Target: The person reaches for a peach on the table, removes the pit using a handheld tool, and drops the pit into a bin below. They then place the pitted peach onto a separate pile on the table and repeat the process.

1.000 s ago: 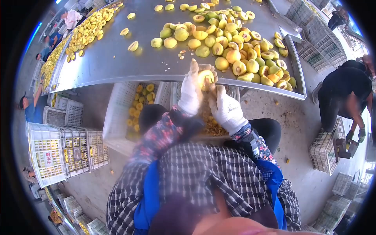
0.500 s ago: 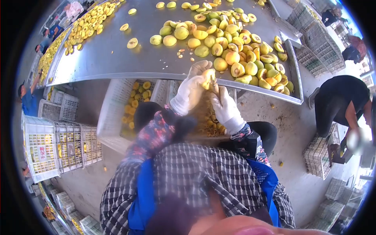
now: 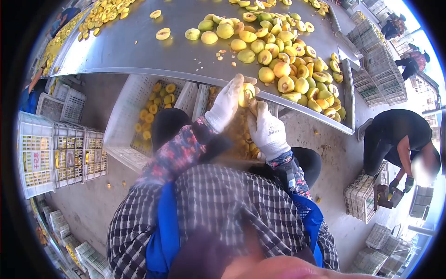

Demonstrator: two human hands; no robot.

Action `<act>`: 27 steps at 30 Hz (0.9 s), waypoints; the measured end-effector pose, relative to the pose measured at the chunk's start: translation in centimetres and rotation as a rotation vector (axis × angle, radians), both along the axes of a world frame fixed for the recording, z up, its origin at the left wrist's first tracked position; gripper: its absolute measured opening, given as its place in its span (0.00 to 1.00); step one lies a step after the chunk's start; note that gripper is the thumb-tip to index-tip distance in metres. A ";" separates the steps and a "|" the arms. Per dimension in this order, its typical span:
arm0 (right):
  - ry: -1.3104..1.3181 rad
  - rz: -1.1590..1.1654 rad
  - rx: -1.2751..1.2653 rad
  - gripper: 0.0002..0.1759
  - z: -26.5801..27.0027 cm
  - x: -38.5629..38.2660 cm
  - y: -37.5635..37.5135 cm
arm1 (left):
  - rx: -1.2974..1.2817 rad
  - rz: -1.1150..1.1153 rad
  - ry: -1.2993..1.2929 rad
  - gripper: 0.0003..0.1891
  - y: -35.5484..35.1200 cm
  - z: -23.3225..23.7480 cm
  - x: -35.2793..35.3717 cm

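My left hand (image 3: 226,103), in a white glove, holds a yellow peach half (image 3: 245,96) just in front of the table's near edge. My right hand (image 3: 268,131), also gloved in white, is closed around a small brownish hand tool (image 3: 252,107). The tool's upper end meets the peach half; its exact shape is hidden by fingers and fruit. On the metal table (image 3: 153,56), a heap of whole and halved peaches (image 3: 297,69) lies to the right of my hands. Below them, peach pieces (image 3: 248,146) lie in a container, partly blurred.
A white crate (image 3: 120,122) with peach halves stands left of my knees. More filled crates (image 3: 60,153) are at far left. On the right, a bent-over person (image 3: 395,135) works above a crate (image 3: 364,195). Stacked crates (image 3: 378,69) stand behind the table's right end.
The whole view has shifted slightly as my head moved. My hands still hold the peach half and tool together, with the right wrist turned a little. The person at right has lowered their hands.
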State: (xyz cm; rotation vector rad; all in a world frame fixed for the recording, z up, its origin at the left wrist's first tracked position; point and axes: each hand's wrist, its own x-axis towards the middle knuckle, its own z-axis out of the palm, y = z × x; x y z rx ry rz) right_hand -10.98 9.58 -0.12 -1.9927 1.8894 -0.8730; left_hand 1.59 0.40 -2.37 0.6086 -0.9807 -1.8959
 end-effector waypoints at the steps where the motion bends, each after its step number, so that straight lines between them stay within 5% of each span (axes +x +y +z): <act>1: 0.006 0.008 -0.023 0.14 -0.2 0.0 -0.1 | 0.030 -0.020 -0.026 0.27 -0.5 0.0 0.2; 8: 0.066 -0.004 -0.038 0.12 -2.1 0.5 0.2 | 0.047 -0.128 -0.033 0.25 -2.4 -4.1 0.2; 9: -0.022 -0.003 -0.052 0.14 -2.1 0.6 0.5 | 0.074 0.010 -0.055 0.26 -1.2 -2.2 -0.4; 12: -0.072 0.054 -0.036 0.16 -2.8 -0.4 0.2 | -0.038 -0.075 -0.093 0.25 -1.3 -2.3 0.1; 14: -0.167 0.150 -0.048 0.26 -3.4 -1.6 0.3 | -0.404 0.107 -0.249 0.22 -0.4 -1.0 -0.2; 15: -0.271 0.049 0.152 0.23 -2.3 -1.5 0.2 | -0.499 0.186 -0.332 0.21 0.5 0.3 -0.3; 18: -0.515 0.000 0.193 0.17 0.2 -1.0 0.4 | -1.155 0.427 -0.615 0.18 0.6 1.3 0.0; 22: -0.098 0.162 0.112 0.15 -4.0 -2.2 0.1 | -0.721 0.150 -0.488 0.17 -0.4 -0.3 -0.2; 26: -0.249 0.122 0.173 0.17 -4.0 -2.7 0.4 | -0.604 -0.084 -0.505 0.20 -1.2 -0.4 0.5; 27: -0.338 0.070 0.213 0.18 -4.0 -2.5 0.3 | -0.628 0.073 -0.417 0.17 -0.6 -0.1 0.0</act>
